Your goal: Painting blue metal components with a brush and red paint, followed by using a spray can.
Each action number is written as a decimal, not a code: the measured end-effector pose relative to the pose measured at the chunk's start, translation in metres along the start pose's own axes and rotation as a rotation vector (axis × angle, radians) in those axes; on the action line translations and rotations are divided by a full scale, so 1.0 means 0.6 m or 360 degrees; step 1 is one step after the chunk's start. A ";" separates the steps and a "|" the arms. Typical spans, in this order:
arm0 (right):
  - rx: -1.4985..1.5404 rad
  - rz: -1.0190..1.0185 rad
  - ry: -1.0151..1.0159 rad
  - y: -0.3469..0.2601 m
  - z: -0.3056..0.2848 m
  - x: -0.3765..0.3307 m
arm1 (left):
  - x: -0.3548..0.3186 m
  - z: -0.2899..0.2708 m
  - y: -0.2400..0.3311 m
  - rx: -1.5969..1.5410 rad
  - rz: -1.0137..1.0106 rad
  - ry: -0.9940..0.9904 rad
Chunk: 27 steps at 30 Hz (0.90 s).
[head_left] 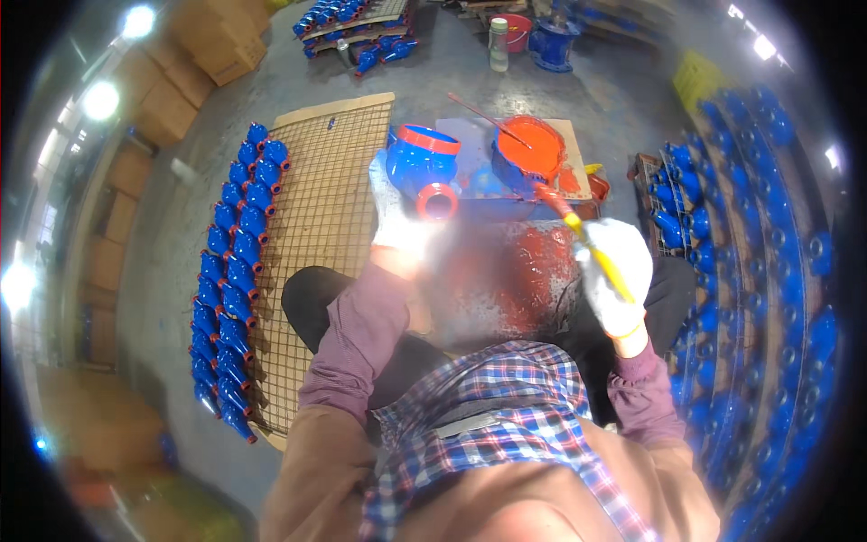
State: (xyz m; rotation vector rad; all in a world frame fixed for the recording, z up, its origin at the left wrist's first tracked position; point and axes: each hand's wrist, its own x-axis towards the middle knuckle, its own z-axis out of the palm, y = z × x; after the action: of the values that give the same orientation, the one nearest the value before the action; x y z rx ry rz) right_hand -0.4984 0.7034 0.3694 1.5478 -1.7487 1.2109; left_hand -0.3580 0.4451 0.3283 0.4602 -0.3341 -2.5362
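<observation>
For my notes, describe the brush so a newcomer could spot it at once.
In the upper middle, find the pot of orange-red paint; the gloved right hand is below it, to the right. The brush slants from that hand toward the pot. Its yellow handle sets it apart from the thin reddish stick leaning into the paint.

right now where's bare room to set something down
Mostly bare: the mesh between the rows of blue fittings and the left hand; floor between the far stack and bottle. Crowded: the mesh's left edge; the right side, full of blue parts.
</observation>
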 end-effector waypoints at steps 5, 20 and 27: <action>0.0168 -0.0447 -0.0740 -0.041 0.002 0.057 | 0.012 -0.008 -0.005 0.0341 0.0152 0.0079; 0.0013 -0.0545 -0.0459 -0.023 -0.001 -0.022 | 0.065 -0.043 -0.086 0.0096 0.0091 0.0053; 0.0168 -0.0452 -0.0439 -0.035 -0.015 -0.032 | 0.063 -0.027 -0.103 0.0261 0.0093 0.0102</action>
State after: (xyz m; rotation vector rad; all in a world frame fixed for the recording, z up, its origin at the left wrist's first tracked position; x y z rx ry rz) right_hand -0.4757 0.7217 0.3636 2.0272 -1.5740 1.0003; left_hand -0.4107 0.4731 0.2841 0.5838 -0.5263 -2.4418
